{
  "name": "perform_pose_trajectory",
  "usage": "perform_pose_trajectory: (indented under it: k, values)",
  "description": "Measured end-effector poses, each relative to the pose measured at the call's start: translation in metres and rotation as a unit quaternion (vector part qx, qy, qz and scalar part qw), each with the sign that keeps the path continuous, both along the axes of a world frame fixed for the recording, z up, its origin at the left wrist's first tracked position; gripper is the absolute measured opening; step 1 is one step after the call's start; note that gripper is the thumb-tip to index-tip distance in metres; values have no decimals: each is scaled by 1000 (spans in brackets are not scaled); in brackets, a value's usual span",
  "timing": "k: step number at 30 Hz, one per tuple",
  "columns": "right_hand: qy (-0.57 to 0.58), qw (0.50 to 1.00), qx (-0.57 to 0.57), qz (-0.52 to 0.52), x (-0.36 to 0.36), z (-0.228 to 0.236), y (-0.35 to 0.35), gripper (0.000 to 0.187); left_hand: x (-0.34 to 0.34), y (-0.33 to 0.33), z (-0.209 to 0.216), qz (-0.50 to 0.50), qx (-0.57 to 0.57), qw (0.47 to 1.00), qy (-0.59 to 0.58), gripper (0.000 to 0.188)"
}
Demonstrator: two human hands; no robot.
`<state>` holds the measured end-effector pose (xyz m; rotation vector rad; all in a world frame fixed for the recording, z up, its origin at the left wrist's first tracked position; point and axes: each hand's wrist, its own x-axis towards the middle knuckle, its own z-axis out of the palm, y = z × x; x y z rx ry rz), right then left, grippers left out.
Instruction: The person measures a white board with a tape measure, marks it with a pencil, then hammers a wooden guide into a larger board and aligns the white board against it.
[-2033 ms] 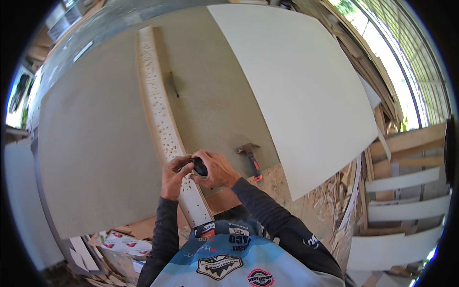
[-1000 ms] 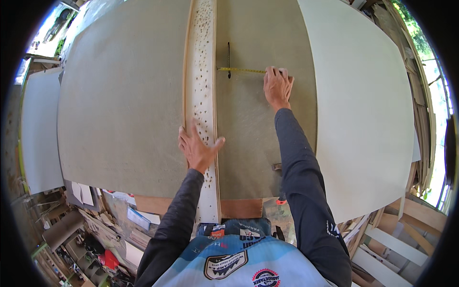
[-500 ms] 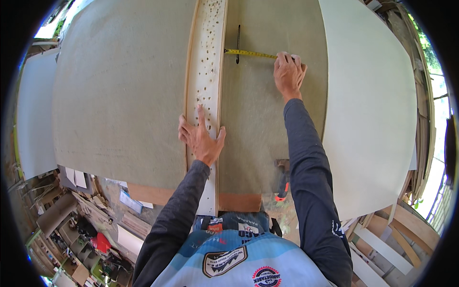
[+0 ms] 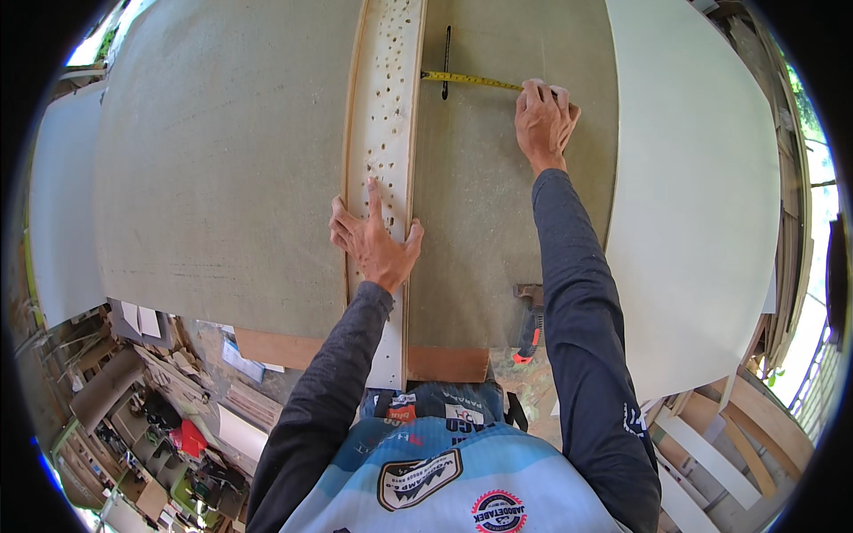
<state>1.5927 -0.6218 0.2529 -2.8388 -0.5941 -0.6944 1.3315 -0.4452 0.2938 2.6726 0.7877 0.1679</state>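
A long, narrow white board (image 4: pixel 380 133) with wooden edges and many small holes lies across a large grey-brown panel (image 4: pixel 222 160). My left hand (image 4: pixel 380 251) spans this board, thumb at its right edge, other fingertips bent over its left edge, index finger pointing up along its face. My right hand (image 4: pixel 546 126) is closed around a tape measure, its case mostly hidden by my fingers. The yellow tape blade (image 4: pixel 484 81) runs leftward to the board's right edge. A thin dark pen-like stick (image 4: pixel 447 53) lies on the panel, crossed by the blade.
Near my right forearm lies a hammer (image 4: pixel 530 318) with a black and red handle. A white panel (image 4: pixel 693 178) stretches along the right. Timber strips (image 4: pixel 720 462) are stacked at lower right. Scraps and a red item (image 4: pixel 193 440) clutter the lower left.
The whole view has shifted slightly, so the panel, hammer and hands sit higher in the picture. Both hands keep their holds, and the tape stays stretched to the board's edge.
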Motion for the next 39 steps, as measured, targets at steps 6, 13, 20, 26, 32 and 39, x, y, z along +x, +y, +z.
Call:
perform_pose_trajectory:
  k: [6, 13, 20, 26, 32, 39]
  values:
    - [-1, 1000, 3, -5, 1, -3, -1, 16, 2, -2, 0, 12, -7, 1000, 12, 92]
    - [4, 1000, -5, -7, 1, 0, 3, 16, 2, 1, -2, 19, -19, 1000, 1, 94]
    - [1, 1000, -3, -11, -1, 0, 2, 15, 3, -1, -2, 23, -19, 1000, 7, 93]
    - [-4, 1000, -5, -16, -3, 0, 2, 15, 4, -3, 0, 32, -30, 999, 9, 91]
    - [-15, 1000, 8, -13, -5, 0, 3, 14, 5, -4, 4, 41, -33, 999, 9, 91]
    - [-29, 999, 22, -16, -8, -3, 4, 14, 8, -5, 7, 47, -42, 998, 22, 92]
